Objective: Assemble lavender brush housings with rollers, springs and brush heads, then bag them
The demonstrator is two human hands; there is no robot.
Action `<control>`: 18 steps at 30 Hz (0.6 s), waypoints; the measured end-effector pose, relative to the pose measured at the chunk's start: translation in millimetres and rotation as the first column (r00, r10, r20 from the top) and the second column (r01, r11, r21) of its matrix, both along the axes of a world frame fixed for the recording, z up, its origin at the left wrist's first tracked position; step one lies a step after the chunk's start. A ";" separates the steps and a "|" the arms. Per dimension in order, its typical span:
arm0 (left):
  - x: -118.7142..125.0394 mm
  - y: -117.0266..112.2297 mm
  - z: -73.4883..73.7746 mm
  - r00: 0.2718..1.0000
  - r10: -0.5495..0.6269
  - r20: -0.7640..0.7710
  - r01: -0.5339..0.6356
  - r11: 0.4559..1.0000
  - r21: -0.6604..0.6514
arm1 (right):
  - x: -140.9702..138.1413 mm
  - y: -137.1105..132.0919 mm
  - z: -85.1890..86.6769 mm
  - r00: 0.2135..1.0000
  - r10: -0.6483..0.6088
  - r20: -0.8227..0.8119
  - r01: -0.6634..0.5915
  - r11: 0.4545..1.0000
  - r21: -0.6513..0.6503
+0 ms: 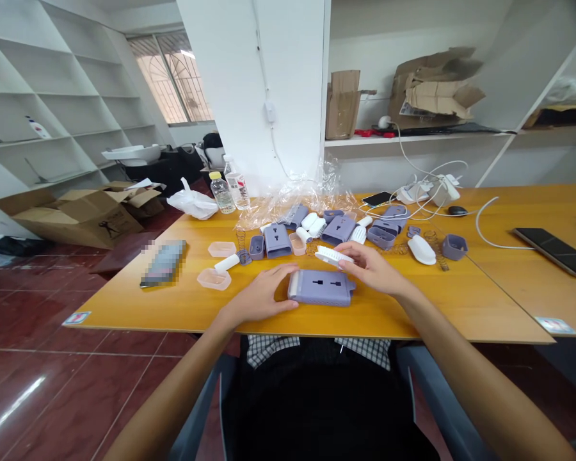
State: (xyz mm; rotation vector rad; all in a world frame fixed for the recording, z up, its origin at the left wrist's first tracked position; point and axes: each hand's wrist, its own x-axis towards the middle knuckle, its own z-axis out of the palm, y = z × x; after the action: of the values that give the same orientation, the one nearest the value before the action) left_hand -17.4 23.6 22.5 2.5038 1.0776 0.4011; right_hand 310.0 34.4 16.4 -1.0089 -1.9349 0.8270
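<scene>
Lilac plastic socket casing [321, 288], we note, lies near the tabletop [125, 307] edge, the open left hand [262, 296] against its end, seemingly steadying it, while the right hand [370, 269] pinches a white ribbed plastic piece [333, 256] just above.
</scene>
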 end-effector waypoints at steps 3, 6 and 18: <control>12.5 11.3 3.8 0.998 -0.060 -0.012 0.060 0.998 -0.012 | 0.3 -4.2 -5.8 0.997 0.014 -0.077 -0.014 1.000 -0.001; 23.3 15.0 6.7 0.998 -0.052 -0.038 0.052 0.999 -0.011 | 6.1 -9.0 -11.9 0.993 -0.020 -0.113 0.020 1.000 -0.005; 42.3 -2.2 -8.5 0.998 0.039 0.042 -0.041 0.997 0.059 | -1.1 -32.9 -19.2 0.990 -0.139 -0.016 0.140 0.983 0.121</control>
State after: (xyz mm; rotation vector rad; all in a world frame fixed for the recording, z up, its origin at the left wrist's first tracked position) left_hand 24.9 21.4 14.0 2.5181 1.1172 0.5012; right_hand 308.9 1.5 -2.8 -1.0526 -1.8611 0.6251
